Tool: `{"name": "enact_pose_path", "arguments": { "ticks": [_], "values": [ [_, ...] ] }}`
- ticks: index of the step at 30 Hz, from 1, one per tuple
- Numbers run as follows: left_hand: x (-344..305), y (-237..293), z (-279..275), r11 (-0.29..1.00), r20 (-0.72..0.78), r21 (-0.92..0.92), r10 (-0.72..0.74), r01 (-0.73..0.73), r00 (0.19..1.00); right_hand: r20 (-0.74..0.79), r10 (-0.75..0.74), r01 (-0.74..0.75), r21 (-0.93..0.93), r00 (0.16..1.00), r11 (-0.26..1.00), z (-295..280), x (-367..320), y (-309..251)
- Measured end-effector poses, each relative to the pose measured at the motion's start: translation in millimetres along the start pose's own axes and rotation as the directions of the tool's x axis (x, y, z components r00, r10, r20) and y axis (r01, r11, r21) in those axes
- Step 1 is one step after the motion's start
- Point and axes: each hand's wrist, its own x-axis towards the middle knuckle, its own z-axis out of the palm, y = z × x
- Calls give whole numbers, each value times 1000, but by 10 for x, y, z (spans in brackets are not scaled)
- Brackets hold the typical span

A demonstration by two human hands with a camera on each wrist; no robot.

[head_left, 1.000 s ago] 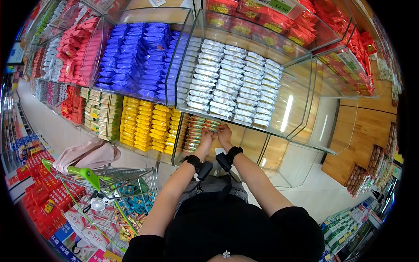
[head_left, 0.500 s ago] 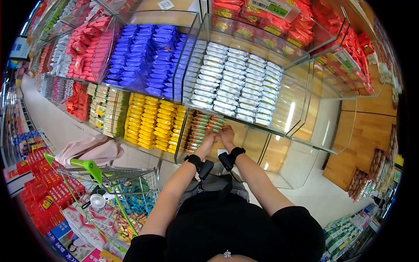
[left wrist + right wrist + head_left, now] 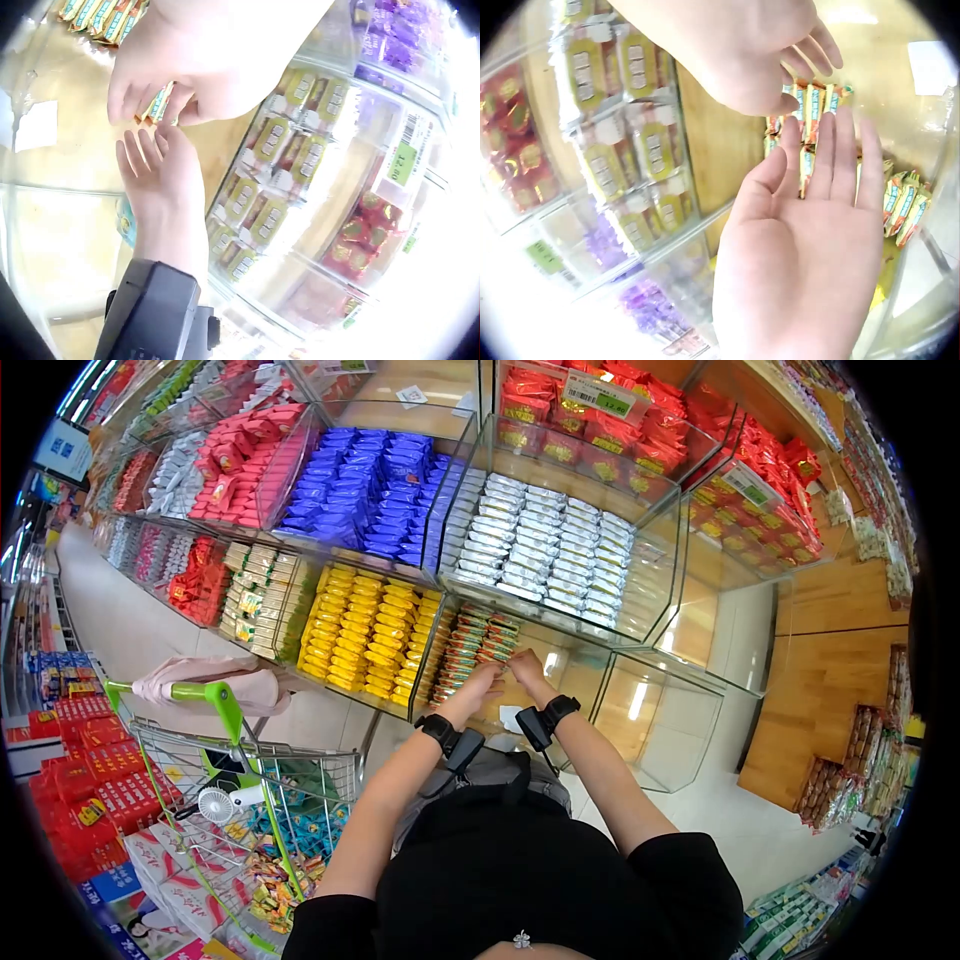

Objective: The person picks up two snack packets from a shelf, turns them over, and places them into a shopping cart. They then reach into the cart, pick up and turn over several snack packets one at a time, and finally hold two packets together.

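Both hands are held over a clear bin of small orange-and-green wrapped snack bars (image 3: 478,640). The left hand (image 3: 484,688) is near the front of the rows; its palm and straight fingers show in the right wrist view (image 3: 799,247), with bars beyond the fingertips. Close to it is the right hand (image 3: 527,670), whose fingers are loosely bent, with nothing seen in them. In the left wrist view the right palm (image 3: 169,176) faces the camera, below the left hand (image 3: 176,67). A few bars (image 3: 157,105) show between the left fingers.
Yellow packets (image 3: 370,635) fill the bin on the left. Silver packets (image 3: 540,545) and blue packets (image 3: 365,485) lie in the upper bins, behind clear walls. A shopping cart (image 3: 240,790) with a pink cloth (image 3: 215,685) on its handle stands at the left.
The view has shifted, so the shelves now appear further right and lower. The hands were close together at the bars; now they are slightly apart, with the left fingers straighter.
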Motion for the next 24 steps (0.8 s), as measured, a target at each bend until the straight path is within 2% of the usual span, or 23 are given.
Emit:
{"name": "enact_pose_path", "arguments": {
  "ticks": [1,2,4,5,6,7,8,10,11,12,13,14,15,18,21,24],
  "values": [
    [-62,44,-2,1000,24,14,2,-3,1000,-66,-106,103,-54,992,993,-42,-50,-62],
    [-125,89,-7,1000,48,27,5,-6,999,-72,-121,117,-57,990,992,-92,-91,-127],
    [-419,263,24,998,101,44,36,-40,994,40,-211,212,-51,977,976,-227,-240,-345],
    [-578,339,29,996,150,60,51,-60,987,39,-225,227,-55,974,972,-271,-323,-459],
    [-694,378,10,996,149,55,67,-75,987,107,-286,278,85,952,957,-299,-413,-581],
    [-801,414,-17,981,181,119,129,-152,975,169,-352,312,225,921,923,-324,-516,-712],
    [-909,455,-50,956,215,181,189,-229,958,171,-367,328,220,914,919,-342,-623,-847],
    [-1271,587,-84,949,220,170,227,-267,949,224,-555,483,305,801,821,-364,-888,-1163],
    [-1473,648,-106,938,201,210,236,-277,951,242,-600,506,355,763,786,-371,-1044,-1317],
    [-1604,666,-171,926,181,248,245,-285,953,252,-610,516,352,751,781,-370,-1167,-1455],
    [-1631,605,-299,913,203,185,326,-363,923,293,-628,526,359,721,771,-359,-1271,-1584],
    [-1686,538,-439,911,189,175,341,-373,921,334,-643,533,367,689,762,-310,-1336,-1667],
    [-1799,509,-548,899,195,142,385,-415,902,331,-709,567,433,623,701,-233,-1375,-1710],
    [-2257,485,-791,873,156,89,464,-480,872,412,-729,595,422,547,684,-104,-1691,-1968],
    [-2671,320,-1062,829,-6,66,557,-555,831,529,-715,609,400,457,685,60,-2088,-2191],
    [-3089,115,-1308,781,-133,47,623,-623,771,677,-681,600,431,280,674,342,-2353,-2314]
  ]
}}
